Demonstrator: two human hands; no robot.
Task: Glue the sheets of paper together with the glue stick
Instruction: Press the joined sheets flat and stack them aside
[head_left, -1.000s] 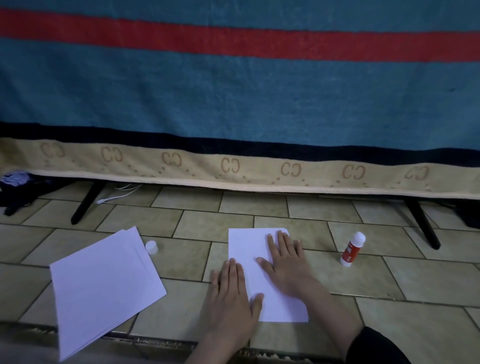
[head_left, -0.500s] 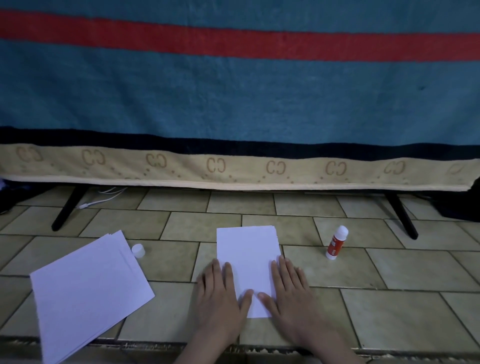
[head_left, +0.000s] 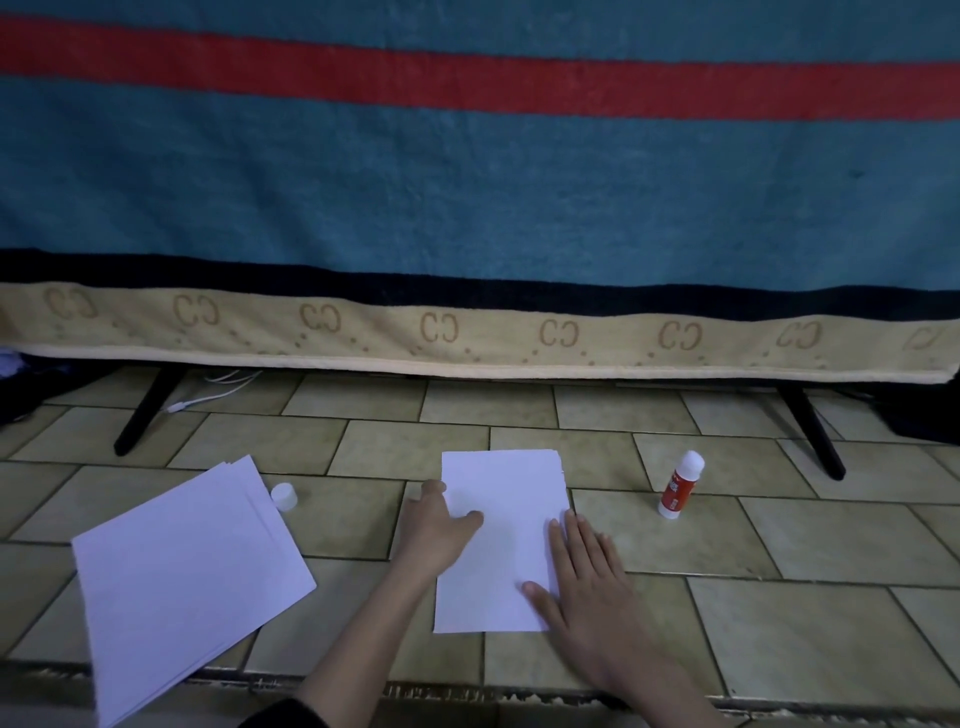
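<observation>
The left hand (head_left: 436, 525) sits at the left edge of the sheets (head_left: 501, 535) in the middle of the floor, thumb lying on top of the paper and the fingers curled at or under the edge, so it looks to be pinching the edge, though whether anything is lifted cannot be told. The right hand (head_left: 587, 577) lies open and flat, palm down, pressing the lower right part of the same paper and holding nothing.

The paper's top right corner shows more than one edge, slightly offset, so at least two sheets lie one on another here. Judging by the flat pressing hand, this pair is probably already glued and being smoothed down. The glue stick (head_left: 680, 486) stands upright on the floor to the right, well apart from the hands, uncapped with its white tip showing; its cap (head_left: 284, 496) rests to the left, just beside the far corner of a loose stack of paper (head_left: 187, 582). That stack is untouched for now, so plenty of sheets appear left to glue, and the cap is not yet back on.

Everything lies on a floor (head_left: 779, 561) of beige tiles with dark joints. Behind hangs a blue blanket (head_left: 467, 182) with a red stripe and a tan border, draped over a frame with black legs (head_left: 148, 410), and a white cable trails beneath it.
</observation>
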